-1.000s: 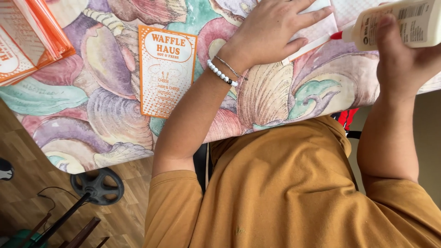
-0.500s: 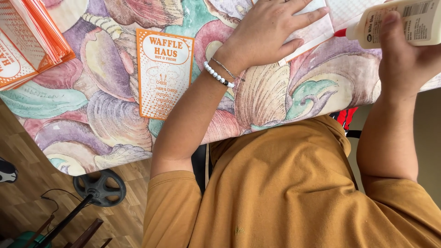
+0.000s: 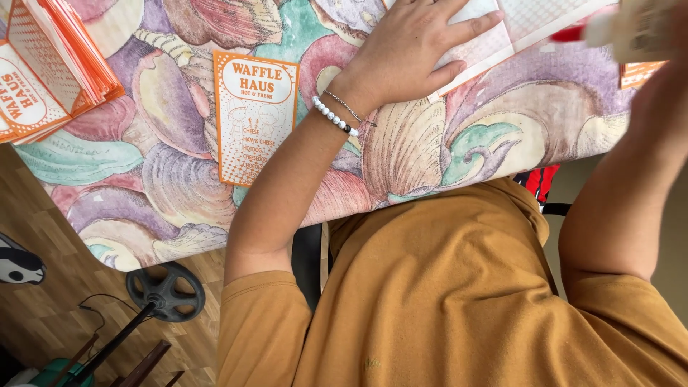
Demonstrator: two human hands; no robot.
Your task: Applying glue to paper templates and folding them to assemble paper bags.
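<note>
Pressing flat white sheet (image 3: 494,32), apparently grid-printed.

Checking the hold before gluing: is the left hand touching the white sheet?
Touching. The head view shows the left hand lying flat with its fingers spread on the white sheet, no gap visible.

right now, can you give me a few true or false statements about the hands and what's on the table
1. The left hand lies flat on a white sheet. True.
2. The right hand is empty. False: it holds a pale bottle with a red tip.
3. An orange and white card lies on the shell-print cloth. True.
4. The left wrist is bare. False: it wears a bead bracelet.
5. The orange stack sits under the left hand. False: it lies at the far left.
</note>
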